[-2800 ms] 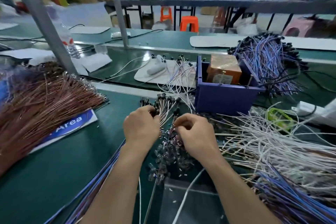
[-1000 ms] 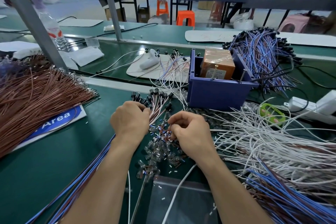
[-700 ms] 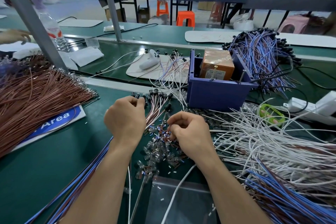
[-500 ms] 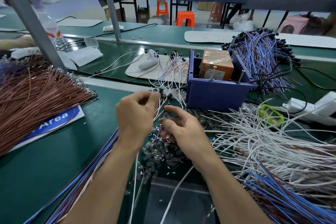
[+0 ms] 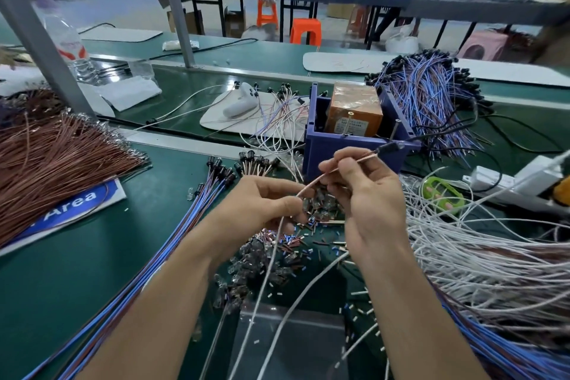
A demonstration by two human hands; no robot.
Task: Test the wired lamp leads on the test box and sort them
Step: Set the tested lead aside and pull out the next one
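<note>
While your right hand (image 5: 370,194) pinches the lead (image 5: 367,158) between thumb and fingertips just short of its dark end, your left hand (image 5: 259,203) pinches the same lead lower down, nearer your body, with its other fingers curled in. The lead's long axis therefore runs from the left hand up and away through the right. Its dark tip pokes out beyond your right fingers, just in front of the blue test box (image 5: 324,151) and about level with its near rim. An upright pin (image 5: 396,129) stands at that rim, just beyond the tip, beside the orange block (image 5: 354,111). Your right hand is the nearer one, so it should steer the tip onward while the left only feeds slack. Whether the tip already touches the box cannot be told
</note>
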